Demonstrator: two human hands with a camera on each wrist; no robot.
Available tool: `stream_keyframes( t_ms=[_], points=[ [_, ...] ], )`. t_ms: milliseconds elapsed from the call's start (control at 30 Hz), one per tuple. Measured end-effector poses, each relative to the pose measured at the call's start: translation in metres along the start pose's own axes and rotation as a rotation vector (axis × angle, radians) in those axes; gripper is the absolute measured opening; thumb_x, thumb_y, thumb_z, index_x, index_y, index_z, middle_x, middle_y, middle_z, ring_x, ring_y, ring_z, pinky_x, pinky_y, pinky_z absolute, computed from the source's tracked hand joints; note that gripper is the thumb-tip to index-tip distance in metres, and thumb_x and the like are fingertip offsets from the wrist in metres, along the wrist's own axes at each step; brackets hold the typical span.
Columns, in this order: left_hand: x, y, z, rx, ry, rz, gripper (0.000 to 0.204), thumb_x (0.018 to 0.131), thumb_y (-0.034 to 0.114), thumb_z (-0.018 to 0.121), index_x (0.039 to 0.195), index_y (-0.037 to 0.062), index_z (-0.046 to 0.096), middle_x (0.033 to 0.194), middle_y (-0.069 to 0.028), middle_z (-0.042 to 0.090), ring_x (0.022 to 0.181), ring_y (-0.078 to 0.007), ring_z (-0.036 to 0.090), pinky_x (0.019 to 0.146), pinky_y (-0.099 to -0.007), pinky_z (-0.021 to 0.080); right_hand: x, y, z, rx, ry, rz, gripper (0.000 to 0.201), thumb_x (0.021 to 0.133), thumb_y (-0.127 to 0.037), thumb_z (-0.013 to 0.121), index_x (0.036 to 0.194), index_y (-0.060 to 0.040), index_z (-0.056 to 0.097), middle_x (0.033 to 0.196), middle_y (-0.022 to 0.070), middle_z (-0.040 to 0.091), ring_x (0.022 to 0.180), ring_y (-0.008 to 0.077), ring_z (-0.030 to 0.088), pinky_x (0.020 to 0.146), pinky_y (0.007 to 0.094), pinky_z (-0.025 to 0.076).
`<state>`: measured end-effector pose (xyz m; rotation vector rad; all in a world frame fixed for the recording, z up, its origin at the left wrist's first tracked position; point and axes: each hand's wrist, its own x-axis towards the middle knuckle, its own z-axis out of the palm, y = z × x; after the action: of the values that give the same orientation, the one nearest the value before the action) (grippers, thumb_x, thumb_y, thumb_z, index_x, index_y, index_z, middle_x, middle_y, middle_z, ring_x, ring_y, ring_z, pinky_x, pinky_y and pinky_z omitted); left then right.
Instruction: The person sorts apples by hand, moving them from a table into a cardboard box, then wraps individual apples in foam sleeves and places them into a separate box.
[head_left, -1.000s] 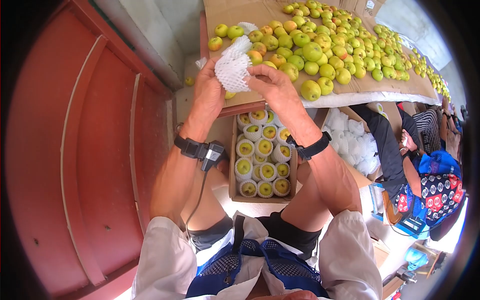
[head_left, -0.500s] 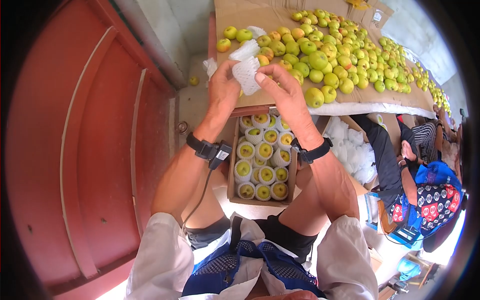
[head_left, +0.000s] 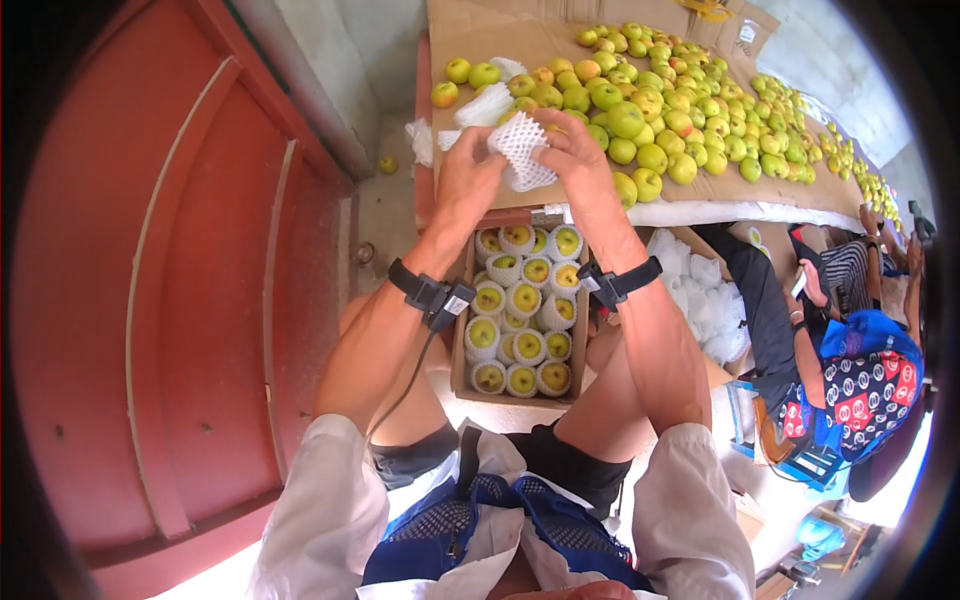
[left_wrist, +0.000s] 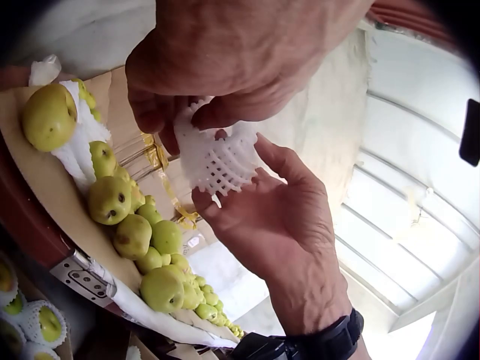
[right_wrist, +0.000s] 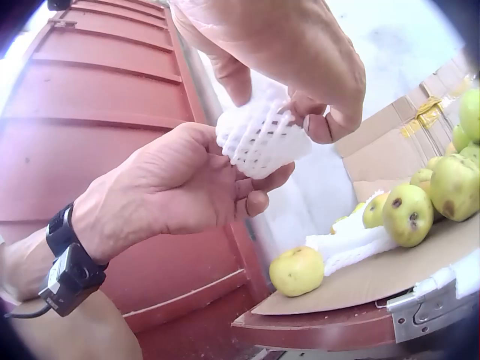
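Note:
Both hands hold one white foam net sleeve [head_left: 521, 150] above the front edge of the table. The left hand [head_left: 470, 178] pinches its left side, and the right hand [head_left: 583, 165] grips its right side. In the left wrist view the net [left_wrist: 217, 159] hangs between the left hand [left_wrist: 240, 56] above and the right hand [left_wrist: 281, 225] below. The right wrist view shows the net [right_wrist: 262, 135] between the left hand [right_wrist: 169, 184] and the right hand [right_wrist: 292, 67]. No apple can be made out inside it. More foam nets [head_left: 484, 106] lie on the cardboard just beyond.
Many green-yellow apples [head_left: 700, 120] cover the cardboard-topped table [head_left: 560, 22]. Below, a carton [head_left: 458, 360] holds netted apples; right of it stands a box of white nets [head_left: 700, 300]. A red panelled door [head_left: 200, 330] is at left, and another person [head_left: 860, 380] sits at right.
Both hands have shifted right and a little down with the net, whose shape between the fingers has changed. The other person's hands have moved slightly.

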<state>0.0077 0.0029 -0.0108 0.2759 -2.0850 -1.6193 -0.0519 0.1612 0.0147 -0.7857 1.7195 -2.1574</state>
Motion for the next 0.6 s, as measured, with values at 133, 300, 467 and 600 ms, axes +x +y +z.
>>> stream_keyframes(
  t_ms=[133, 300, 467, 600],
  points=[
    [-0.007, 0.016, 0.000, -0.615, -0.323, -0.103, 0.047, 0.100, 0.019, 0.059, 0.143, 0.0022, 0.053, 0.135, -0.0092, 0.062, 0.122, -0.0174, 0.059, 0.104, -0.0379, 0.048, 0.006, 0.001, -0.022, 0.196, -0.070, 0.055, 0.054, 0.091, -0.006, 0.059, 0.144, -0.0002, 0.052, 0.119, 0.0142, 0.068, 0.118, 0.0216, 0.059, 0.104, 0.0339, 0.045],
    [-0.009, 0.023, -0.002, -0.853, -0.402, -0.256, 0.056, 0.104, 0.036, 0.059, 0.150, 0.0064, 0.046, 0.144, -0.0092, 0.056, 0.132, -0.0232, 0.053, 0.112, -0.0437, 0.043, -0.002, -0.005, -0.033, 0.368, -0.159, 0.121, 0.052, 0.094, -0.003, 0.054, 0.145, 0.0024, 0.050, 0.132, 0.0138, 0.064, 0.118, 0.0215, 0.061, 0.104, 0.0344, 0.048],
    [-0.020, 0.033, -0.010, -0.858, -0.460, -0.342, 0.053, 0.103, 0.041, 0.062, 0.145, 0.0094, 0.052, 0.138, -0.0057, 0.060, 0.124, -0.0246, 0.058, 0.101, -0.0435, 0.050, -0.001, -0.008, -0.037, 0.382, -0.193, 0.123, 0.052, 0.094, -0.002, 0.053, 0.146, 0.0026, 0.049, 0.134, 0.0154, 0.062, 0.119, 0.0228, 0.062, 0.105, 0.0356, 0.050],
    [-0.032, 0.030, -0.014, -0.920, -0.540, -0.411, 0.049, 0.104, 0.044, 0.058, 0.142, 0.0120, 0.054, 0.136, -0.0073, 0.062, 0.122, -0.0257, 0.059, 0.098, -0.0469, 0.049, 0.005, 0.001, -0.039, 0.390, -0.278, 0.117, 0.053, 0.093, -0.002, 0.053, 0.146, 0.0027, 0.049, 0.135, 0.0152, 0.061, 0.118, 0.0229, 0.063, 0.104, 0.0360, 0.051]
  ],
)
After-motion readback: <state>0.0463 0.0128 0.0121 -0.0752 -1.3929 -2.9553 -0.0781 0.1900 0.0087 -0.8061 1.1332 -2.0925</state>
